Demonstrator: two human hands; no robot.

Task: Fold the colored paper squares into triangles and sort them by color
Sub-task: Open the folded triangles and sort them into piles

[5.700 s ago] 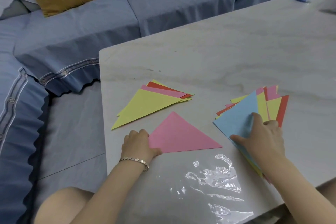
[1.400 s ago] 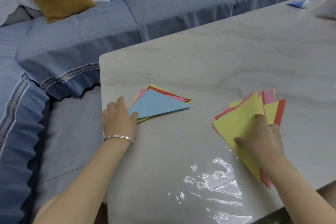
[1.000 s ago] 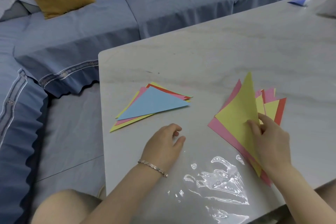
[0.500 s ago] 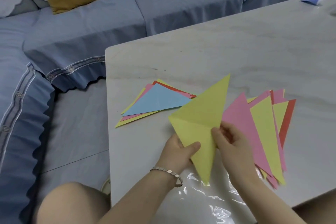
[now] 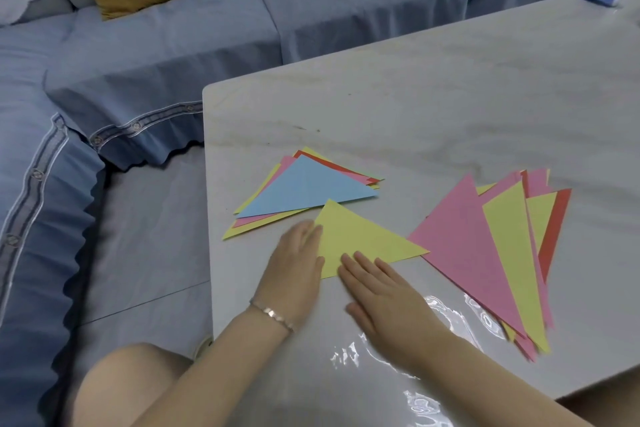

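Blue sofa behind pale table. Farthest left, blue-topped stack; lower sheets show edges only. Person's left hand, blurred, lies flat, fingers together, on left corner of yellow triangle. Then right hand, fingers straight, pressing its near edge. Beyond, pink-topped stack, sheets mostly overlapped.

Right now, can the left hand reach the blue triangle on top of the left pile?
Probably yes. The left hand lies flat at the yellow triangle, close to the blue triangle, which lies on top, uncovered; nothing stands between them.
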